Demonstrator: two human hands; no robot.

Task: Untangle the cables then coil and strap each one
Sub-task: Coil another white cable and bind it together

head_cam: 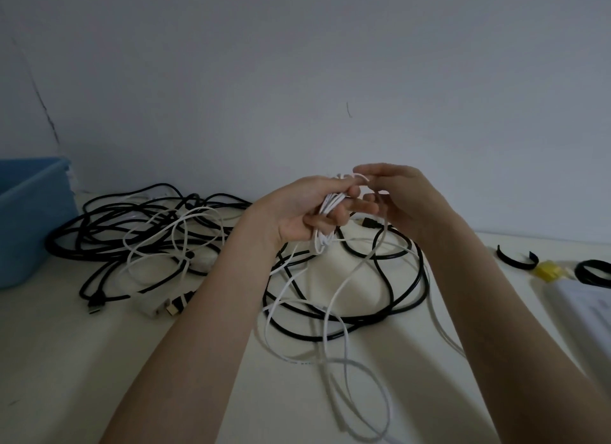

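Gripped in the left hand (307,212), a white cable (330,205) bundle; the right hand (396,195) pinches its top loop above the table (66,361).

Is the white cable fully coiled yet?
No. The left hand holds a few loops of the white cable; the rest trails loose.

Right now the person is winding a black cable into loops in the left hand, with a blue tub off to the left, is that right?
Not quite: the cable being wound in the left hand is white, not black, as the head view shows. The black cables lie loose on the table. The blue tub is indeed off to the left.
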